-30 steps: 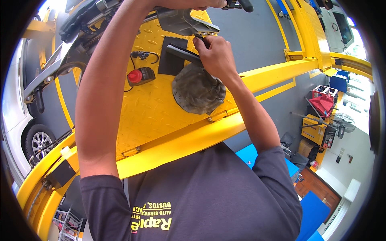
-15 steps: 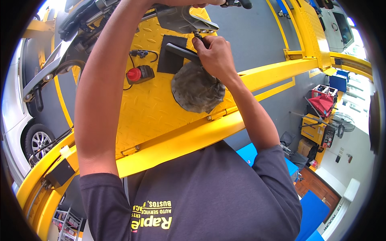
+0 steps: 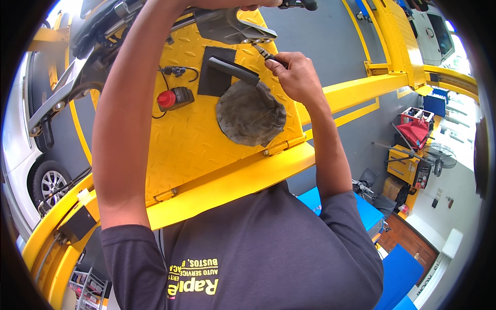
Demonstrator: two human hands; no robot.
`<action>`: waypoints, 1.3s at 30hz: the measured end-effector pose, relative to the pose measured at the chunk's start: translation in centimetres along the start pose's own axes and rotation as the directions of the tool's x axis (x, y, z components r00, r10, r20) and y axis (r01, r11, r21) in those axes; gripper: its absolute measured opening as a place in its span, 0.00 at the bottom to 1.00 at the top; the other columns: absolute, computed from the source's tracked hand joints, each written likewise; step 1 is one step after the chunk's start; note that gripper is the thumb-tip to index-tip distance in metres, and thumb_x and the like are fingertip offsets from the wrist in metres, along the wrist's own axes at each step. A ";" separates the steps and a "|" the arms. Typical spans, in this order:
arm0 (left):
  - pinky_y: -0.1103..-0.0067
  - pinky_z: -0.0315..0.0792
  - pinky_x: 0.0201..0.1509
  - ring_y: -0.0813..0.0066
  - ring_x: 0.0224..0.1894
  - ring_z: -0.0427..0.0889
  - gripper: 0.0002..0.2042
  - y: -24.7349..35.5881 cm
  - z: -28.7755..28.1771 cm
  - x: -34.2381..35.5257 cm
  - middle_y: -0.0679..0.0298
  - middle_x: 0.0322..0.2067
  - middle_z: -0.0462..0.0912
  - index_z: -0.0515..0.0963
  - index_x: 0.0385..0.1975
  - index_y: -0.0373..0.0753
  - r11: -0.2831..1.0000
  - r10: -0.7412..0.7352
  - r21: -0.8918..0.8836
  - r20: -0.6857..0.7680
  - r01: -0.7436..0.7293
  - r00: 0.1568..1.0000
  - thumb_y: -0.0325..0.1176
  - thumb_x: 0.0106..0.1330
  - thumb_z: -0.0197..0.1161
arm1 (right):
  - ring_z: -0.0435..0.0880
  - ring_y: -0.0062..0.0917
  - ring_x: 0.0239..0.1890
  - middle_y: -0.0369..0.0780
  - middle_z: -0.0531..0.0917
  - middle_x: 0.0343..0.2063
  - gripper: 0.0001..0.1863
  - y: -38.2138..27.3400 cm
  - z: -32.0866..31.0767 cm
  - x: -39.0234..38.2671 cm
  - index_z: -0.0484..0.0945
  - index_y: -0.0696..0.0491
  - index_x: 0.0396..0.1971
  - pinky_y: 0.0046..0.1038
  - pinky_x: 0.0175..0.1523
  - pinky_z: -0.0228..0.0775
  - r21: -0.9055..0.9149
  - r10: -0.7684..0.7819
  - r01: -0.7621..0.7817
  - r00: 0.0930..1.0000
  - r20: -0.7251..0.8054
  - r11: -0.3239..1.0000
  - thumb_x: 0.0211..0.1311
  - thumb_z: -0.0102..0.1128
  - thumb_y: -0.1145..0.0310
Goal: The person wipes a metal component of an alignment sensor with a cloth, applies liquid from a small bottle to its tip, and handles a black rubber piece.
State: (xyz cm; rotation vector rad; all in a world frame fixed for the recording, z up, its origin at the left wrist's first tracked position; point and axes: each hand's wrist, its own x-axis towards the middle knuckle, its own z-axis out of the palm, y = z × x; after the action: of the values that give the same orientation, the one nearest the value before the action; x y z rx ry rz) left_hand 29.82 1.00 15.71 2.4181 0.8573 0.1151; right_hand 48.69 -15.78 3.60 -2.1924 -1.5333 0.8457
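Observation:
My right hand (image 3: 298, 75) is closed around the dark handle of a screwdriver-like tool (image 3: 265, 53) with a metal shaft. The tool's tip points up and left, close to small metal fasteners (image 3: 258, 41) along the edge of a grey plastic cover (image 3: 219, 27). At the top edge, my left hand (image 3: 232, 3) is mostly cut off. Its visible fingertips curl beside the cover, and what they grip is hidden. Below the tool lie a round, crumpled grey cloth-like cover (image 3: 250, 113), a dark bar-shaped piece (image 3: 232, 68) and a flat black sheet (image 3: 211, 82).
All this rests on a yellow tread-plate platform (image 3: 181, 150). A dark bottle with a red cap (image 3: 168, 99) and a cable with a connector (image 3: 175, 71) lie left of the sheet. Motorcycle parts (image 3: 72, 95) stand at the left. A yellow rail (image 3: 232, 194) runs before my body.
My right hand has moved right and slightly down with the tool, uncovering its shaft and more of the round cover. My left hand stays at the top edge.

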 end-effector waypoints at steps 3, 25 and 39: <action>0.68 0.75 0.42 0.65 0.35 0.84 0.28 0.2 0.0 -0.3 0.54 0.31 0.86 0.82 0.44 0.30 1.000 -0.010 -0.012 0.000 0.010 1.000 0.57 0.72 0.64 | 0.88 0.48 0.35 0.55 0.88 0.32 0.18 0.4 0.1 0.6 0.88 0.62 0.40 0.45 0.46 0.78 -0.052 0.027 -0.029 0.998 -0.048 0.998 0.72 0.64 0.58; 0.68 0.77 0.44 0.63 0.37 0.86 0.28 0.6 -0.6 -0.1 0.52 0.33 0.87 0.82 0.45 0.29 1.000 0.020 -0.020 0.052 -0.019 0.998 0.56 0.73 0.63 | 0.77 0.17 0.25 0.37 0.86 0.25 0.20 1.5 3.8 5.1 0.89 0.62 0.34 0.26 0.32 0.68 0.502 -0.002 0.002 1.000 0.000 0.865 0.77 0.65 0.57; 0.66 0.77 0.49 0.56 0.42 0.86 0.30 -0.4 0.0 0.1 0.46 0.39 0.87 0.82 0.47 0.29 0.998 0.068 -0.013 0.018 -0.067 0.998 0.58 0.71 0.63 | 0.89 0.38 0.29 0.52 0.89 0.28 0.18 0.2 0.6 0.2 0.91 0.61 0.39 0.39 0.41 0.79 0.016 0.058 -0.057 0.995 -0.078 0.998 0.69 0.68 0.58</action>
State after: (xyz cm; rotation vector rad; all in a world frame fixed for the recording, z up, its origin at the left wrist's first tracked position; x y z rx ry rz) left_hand 29.65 1.31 15.49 2.4339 0.7648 0.1232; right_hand 48.50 -15.70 2.95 -2.2424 -1.4296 0.7758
